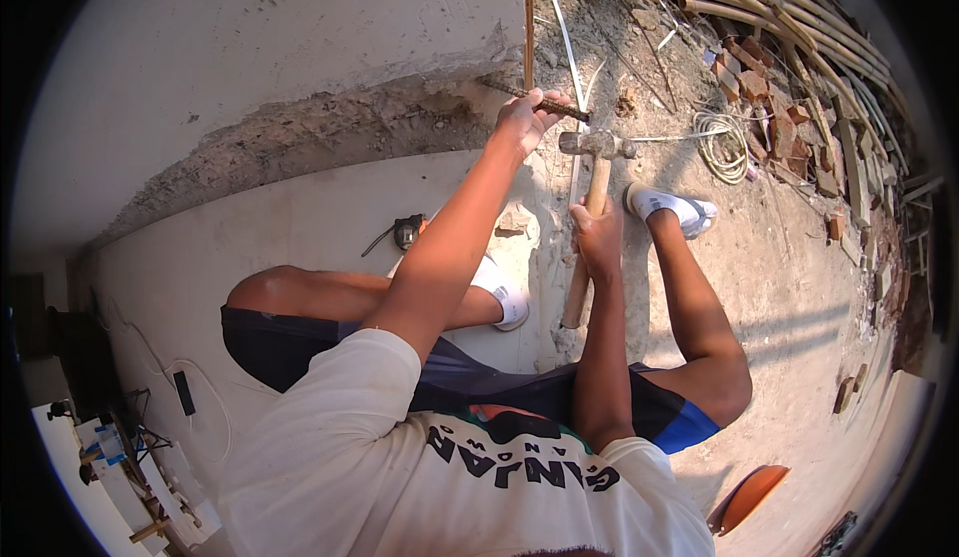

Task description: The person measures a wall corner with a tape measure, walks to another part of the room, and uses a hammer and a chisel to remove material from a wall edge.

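My left hand (524,122) is closed around a rusty, ribbed steel rod (567,109). One end of the rod points at the rough, broken lower edge of the wall (340,132); whether its tip touches there I cannot tell. In my right hand (599,237) is a sledgehammer (599,179) with a wooden handle, gripped midway along. Its grey metal head sits just beside and below the rod's free end, a small gap apart. On the pale floor (330,197), left of my left forearm, lies a dark tape measure (408,231).
To the right lie a coil of pale cable (721,147), a heap of broken bricks (774,117) and long poles (789,12). An orange bowl-shaped thing (751,499) rests at lower right. A black power strip (184,393) with a white cord is at left. My feet flank the work.
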Action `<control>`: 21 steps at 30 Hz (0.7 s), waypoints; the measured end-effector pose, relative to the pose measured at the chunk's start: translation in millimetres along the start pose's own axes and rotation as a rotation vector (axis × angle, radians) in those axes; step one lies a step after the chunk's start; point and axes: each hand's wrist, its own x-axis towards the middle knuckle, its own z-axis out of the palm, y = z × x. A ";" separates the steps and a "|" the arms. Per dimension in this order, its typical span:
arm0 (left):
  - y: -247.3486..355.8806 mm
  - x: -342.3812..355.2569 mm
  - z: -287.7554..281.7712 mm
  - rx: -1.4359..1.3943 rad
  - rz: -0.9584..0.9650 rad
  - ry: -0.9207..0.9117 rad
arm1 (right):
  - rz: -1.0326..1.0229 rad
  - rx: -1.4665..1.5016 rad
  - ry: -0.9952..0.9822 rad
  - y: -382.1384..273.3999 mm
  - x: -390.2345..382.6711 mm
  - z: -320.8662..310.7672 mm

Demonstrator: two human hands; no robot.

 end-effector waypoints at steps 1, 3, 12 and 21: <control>1.0 -6.9 -1.7 0.011 0.000 0.012 | 0.030 0.032 0.024 -0.4 -4.0 1.9; 0.9 -10.4 -7.5 -0.033 0.031 -0.038 | 0.003 0.057 0.050 0.2 -5.4 -4.7; 14.3 -0.8 -9.3 -0.082 0.071 -0.169 | -0.118 0.283 0.220 -47.4 -18.1 -20.9; 11.4 1.8 2.9 -0.276 0.157 -0.080 | -0.559 0.607 0.608 -145.4 -28.2 -44.4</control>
